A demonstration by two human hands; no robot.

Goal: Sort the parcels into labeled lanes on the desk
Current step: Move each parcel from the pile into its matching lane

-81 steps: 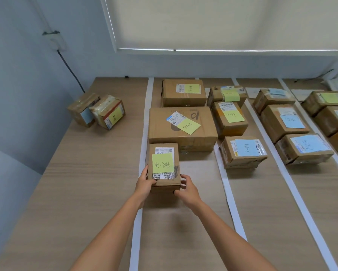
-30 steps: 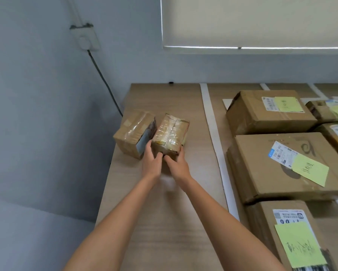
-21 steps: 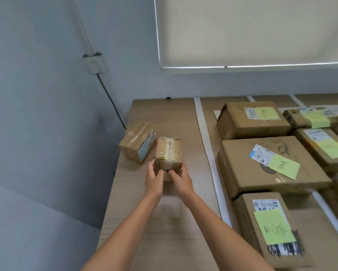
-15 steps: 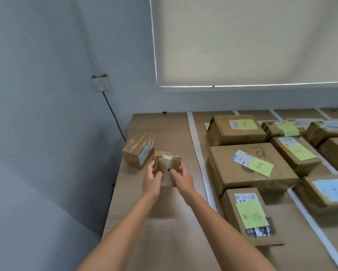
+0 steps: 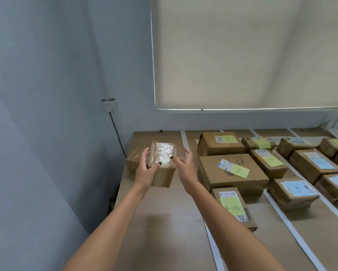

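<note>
I see left hand gripping small taped parcel lifted above desk, left of white tape line | right hand spread loose, thumb maybe touching | stiff, light, glossy tape looks slippery, hold opposite sides | long axis runs away from me

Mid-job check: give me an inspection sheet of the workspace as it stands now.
Surface: wooden desk split by white tape strips.
Job's things: taped parcel held up; second parcel behind it by the wall; sorted parcels with yellow or blue notes fill lanes to the right.
Clutter: nothing seen.
Hands: left hand grips the taped parcel; right hand touches it with thumb, fingers spread.
Cables: black cable runs from wall box.
Surroundings: grey wall, drawn blind.
</note>
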